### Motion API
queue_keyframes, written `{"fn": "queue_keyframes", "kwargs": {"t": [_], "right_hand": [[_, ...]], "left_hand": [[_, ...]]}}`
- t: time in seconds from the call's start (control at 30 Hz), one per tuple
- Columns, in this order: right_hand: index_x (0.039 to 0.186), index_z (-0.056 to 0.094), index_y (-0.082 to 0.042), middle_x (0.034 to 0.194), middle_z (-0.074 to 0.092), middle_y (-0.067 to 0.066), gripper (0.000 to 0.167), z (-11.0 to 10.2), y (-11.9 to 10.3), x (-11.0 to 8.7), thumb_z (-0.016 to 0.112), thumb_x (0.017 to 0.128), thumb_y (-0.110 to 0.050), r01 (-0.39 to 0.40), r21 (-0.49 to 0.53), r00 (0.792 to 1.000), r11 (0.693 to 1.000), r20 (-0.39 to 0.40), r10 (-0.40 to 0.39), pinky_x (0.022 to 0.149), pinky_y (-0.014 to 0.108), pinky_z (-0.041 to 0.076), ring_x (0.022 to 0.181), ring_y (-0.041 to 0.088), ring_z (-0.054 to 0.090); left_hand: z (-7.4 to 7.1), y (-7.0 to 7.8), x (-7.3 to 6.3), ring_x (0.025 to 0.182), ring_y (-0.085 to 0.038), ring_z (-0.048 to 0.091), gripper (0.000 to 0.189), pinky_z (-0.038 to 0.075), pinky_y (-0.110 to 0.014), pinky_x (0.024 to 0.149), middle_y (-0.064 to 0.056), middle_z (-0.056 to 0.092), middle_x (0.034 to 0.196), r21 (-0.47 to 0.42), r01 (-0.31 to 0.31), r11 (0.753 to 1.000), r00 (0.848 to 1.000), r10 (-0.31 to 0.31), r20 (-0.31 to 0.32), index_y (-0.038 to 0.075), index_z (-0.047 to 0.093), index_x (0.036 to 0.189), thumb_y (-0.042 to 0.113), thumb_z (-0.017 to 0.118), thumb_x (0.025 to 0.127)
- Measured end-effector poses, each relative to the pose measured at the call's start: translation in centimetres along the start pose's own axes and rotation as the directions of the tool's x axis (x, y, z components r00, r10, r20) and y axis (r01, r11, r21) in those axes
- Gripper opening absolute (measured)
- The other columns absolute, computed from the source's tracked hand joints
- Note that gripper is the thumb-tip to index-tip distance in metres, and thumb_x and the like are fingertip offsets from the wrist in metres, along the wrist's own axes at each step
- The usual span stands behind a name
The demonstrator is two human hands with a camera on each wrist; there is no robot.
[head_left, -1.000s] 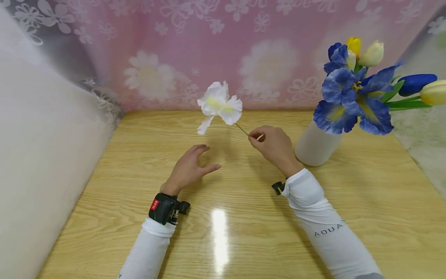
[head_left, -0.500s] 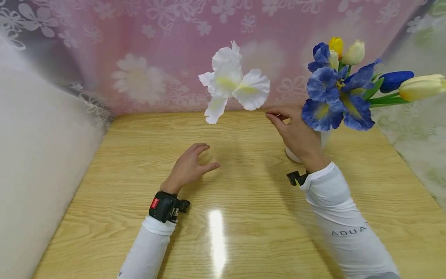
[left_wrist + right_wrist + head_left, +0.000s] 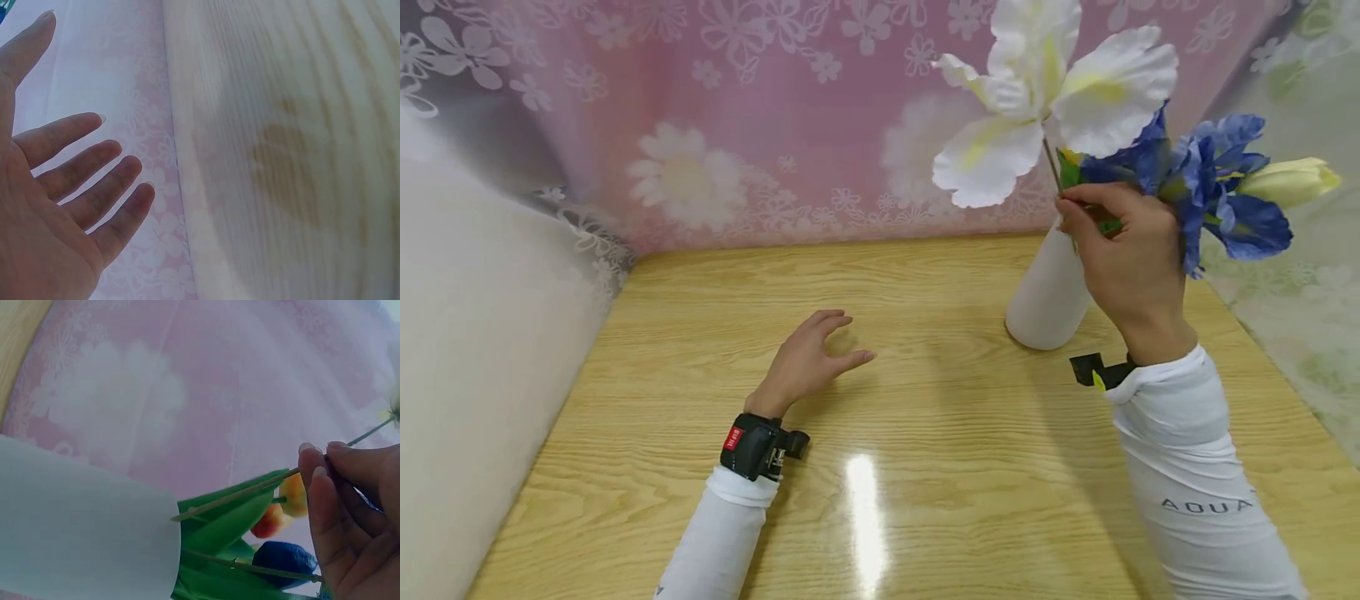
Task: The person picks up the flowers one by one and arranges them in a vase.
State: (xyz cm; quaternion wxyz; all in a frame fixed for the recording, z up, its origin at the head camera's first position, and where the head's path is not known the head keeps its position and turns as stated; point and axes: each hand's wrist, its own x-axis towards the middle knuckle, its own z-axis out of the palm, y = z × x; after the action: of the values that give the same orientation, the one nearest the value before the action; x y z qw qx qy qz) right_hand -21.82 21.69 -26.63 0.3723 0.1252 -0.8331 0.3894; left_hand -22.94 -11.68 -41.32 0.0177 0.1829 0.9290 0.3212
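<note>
High at the right, my right hand [image 3: 1138, 258] pinches the thin stem [image 3: 250, 490] of a white artificial iris [image 3: 988, 158] between thumb and fingertips. In the right wrist view, the lower end of that stem lies right at the mouth of the white vase [image 3: 87, 519], overlapping green leaves [image 3: 225, 531]. The vase stands upright on the table and holds blue irises [image 3: 1255, 225] and tulips, partly hidden behind my hand and the white petals. My left hand [image 3: 801, 367] hovers low over the table with fingers spread and relaxed, holding nothing.
The wood-grain table [image 3: 700, 500] reaches back to a pink floral curtain [image 3: 820, 125]. A pale wall [image 3: 475, 292] bounds the left side. A cream tulip [image 3: 1292, 183] sticks out to the right beyond the vase.
My right hand has carried the white iris rightward and up, from over the table's middle to the vase, and the bloom now stands more upright. My left hand has stayed in place.
</note>
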Motion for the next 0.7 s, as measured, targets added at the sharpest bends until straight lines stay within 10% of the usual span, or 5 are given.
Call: {"fn": "queue_keyframes", "kwargs": {"t": [0.27,0.7], "right_hand": [[0.103,0.072,0.002,0.085,0.068,0.007,0.022,-0.7,0.5,0.4,0.066,0.092,-0.015,-0.016,0.001,0.997,1.0,-0.077,0.016,0.059,0.012,0.044,0.068,-0.005,0.057],[0.092,0.077,-0.007,0.069,0.054,-0.031,0.025,-1.2,1.6,-0.3,0.062,0.091,-0.027,-0.21,-0.067,0.976,0.975,-0.068,0.206,0.062,0.014,0.039,0.066,-0.011,0.055]], "left_hand": [[0.2,-0.1,-0.1,0.131,-0.03,0.038,0.074,0.038,-0.049,0.101,-0.009,0.042,0.144,-0.007,-0.005,1.0,1.0,0.005,0.011,0.006,0.053,0.136,0.058,0.064,0.084],[0.5,0.1,0.0,0.13,-0.03,0.04,0.07,0.038,-0.048,0.102,-0.01,0.044,0.142,0.0,-0.013,1.0,1.0,0.013,0.01,0.007,0.056,0.134,0.056,0.065,0.085]]}}
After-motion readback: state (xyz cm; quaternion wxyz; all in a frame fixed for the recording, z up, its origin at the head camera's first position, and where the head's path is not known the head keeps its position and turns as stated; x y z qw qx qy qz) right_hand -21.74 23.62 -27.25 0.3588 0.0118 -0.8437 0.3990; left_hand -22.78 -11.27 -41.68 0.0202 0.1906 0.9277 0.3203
